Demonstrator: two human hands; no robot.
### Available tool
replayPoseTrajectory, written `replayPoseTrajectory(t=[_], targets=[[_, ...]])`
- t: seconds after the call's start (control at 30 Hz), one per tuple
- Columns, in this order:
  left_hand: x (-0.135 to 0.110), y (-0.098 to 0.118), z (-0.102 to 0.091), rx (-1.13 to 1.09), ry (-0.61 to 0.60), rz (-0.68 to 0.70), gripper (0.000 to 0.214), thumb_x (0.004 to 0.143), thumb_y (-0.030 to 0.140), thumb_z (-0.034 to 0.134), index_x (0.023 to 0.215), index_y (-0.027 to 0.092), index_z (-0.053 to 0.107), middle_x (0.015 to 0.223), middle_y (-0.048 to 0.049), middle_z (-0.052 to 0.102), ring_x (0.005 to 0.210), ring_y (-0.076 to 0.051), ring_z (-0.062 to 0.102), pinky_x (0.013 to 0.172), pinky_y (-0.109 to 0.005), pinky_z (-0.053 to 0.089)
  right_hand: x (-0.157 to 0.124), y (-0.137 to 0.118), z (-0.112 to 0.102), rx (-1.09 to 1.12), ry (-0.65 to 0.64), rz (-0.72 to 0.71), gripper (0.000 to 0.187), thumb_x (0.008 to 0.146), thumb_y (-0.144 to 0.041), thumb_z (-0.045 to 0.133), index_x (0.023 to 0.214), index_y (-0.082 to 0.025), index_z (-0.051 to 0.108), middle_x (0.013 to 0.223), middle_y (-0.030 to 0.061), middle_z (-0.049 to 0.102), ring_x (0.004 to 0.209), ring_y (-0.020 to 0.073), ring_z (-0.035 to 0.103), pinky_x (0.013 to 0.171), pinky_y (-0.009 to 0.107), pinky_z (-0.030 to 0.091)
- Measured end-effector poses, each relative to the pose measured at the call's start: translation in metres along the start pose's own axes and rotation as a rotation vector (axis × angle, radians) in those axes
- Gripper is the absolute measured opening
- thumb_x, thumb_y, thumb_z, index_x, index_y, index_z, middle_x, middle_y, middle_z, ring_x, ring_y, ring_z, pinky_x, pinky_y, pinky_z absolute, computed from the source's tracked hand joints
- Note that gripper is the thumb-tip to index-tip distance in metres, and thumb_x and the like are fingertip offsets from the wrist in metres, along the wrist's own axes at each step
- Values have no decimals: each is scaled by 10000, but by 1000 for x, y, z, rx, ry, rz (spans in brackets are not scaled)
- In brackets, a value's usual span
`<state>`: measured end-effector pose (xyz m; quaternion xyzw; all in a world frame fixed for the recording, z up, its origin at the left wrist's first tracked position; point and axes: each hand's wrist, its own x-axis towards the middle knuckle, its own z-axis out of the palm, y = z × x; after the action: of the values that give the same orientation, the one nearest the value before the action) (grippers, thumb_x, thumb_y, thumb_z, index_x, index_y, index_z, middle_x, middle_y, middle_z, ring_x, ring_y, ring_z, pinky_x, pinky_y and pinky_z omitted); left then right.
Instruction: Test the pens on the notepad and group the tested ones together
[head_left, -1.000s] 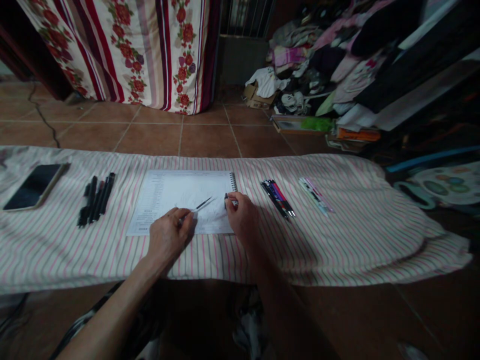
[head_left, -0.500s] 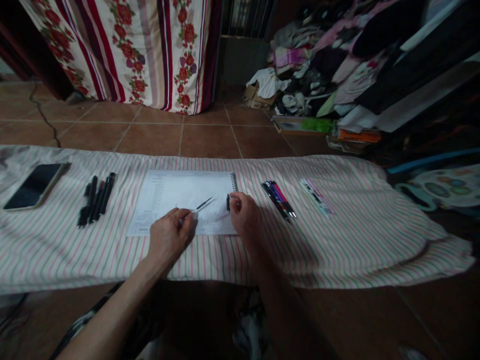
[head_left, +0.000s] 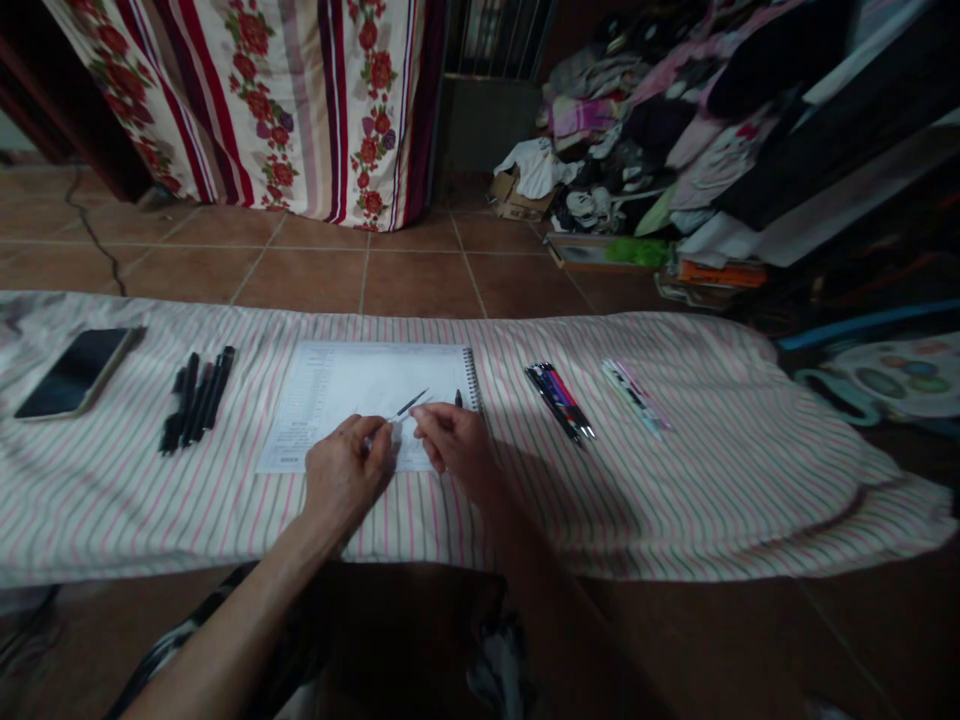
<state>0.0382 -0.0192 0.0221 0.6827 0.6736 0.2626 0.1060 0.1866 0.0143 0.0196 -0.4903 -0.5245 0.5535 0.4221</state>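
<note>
My left hand (head_left: pixel 345 478) grips a pen (head_left: pixel 407 406) whose tip points up and right over a spiral notebook (head_left: pixel 352 385) lying on the striped cloth (head_left: pixel 675 480). My right hand (head_left: pixel 456 448) rests on the lower part of the page. Its fingers are loosely bent and its fingertips sit close to the left hand and the pen, with nothing seen in them. A small dark pen cap (head_left: pixel 458 398) lies on the page just beyond the right hand's knuckles, near the spiral binding.
On the cloth lie a phone (head_left: pixel 73 372) at far left, a bunch of black pens (head_left: pixel 196 398), a bunch of dark and red pens (head_left: pixel 561 400) and some light pens (head_left: pixel 636 395). A flowered curtain (head_left: pixel 285 100) and a clothes pile (head_left: pixel 660 130) stand behind on the tiled floor.
My right hand has let go of the small dark cap near the binding and slid left toward my left hand. The left hand and its pen have stayed still.
</note>
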Motion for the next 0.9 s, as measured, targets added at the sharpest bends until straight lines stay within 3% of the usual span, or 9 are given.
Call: replayPoseTrajectory(t=[0.13,0.33,0.9], targets=[[-1,6,0,-12,-35,11,319,903,348,409,922,188,684,785,-36,659,665,-164,608,594,-264,404,-2,-3,7,66,-44,15,329,803,-418,556,583,-174,539,375,-86,425,307,40,353,350,177,279],[-1,5,2,-84,-100,46,302,910,354,421,998,200,665,832,-34,664,728,-165,626,643,-266,444,1,-3,10,190,68,61,249,753,-379,580,648,-155,601,390,-81,455,301,38,349,328,181,257],[-1,-7,5,-206,-84,82,294,891,335,464,1038,179,664,912,-65,659,819,-188,641,757,-311,509,5,-7,-11,223,247,3,286,740,-424,618,716,-140,622,512,-51,524,356,40,398,324,178,301]])
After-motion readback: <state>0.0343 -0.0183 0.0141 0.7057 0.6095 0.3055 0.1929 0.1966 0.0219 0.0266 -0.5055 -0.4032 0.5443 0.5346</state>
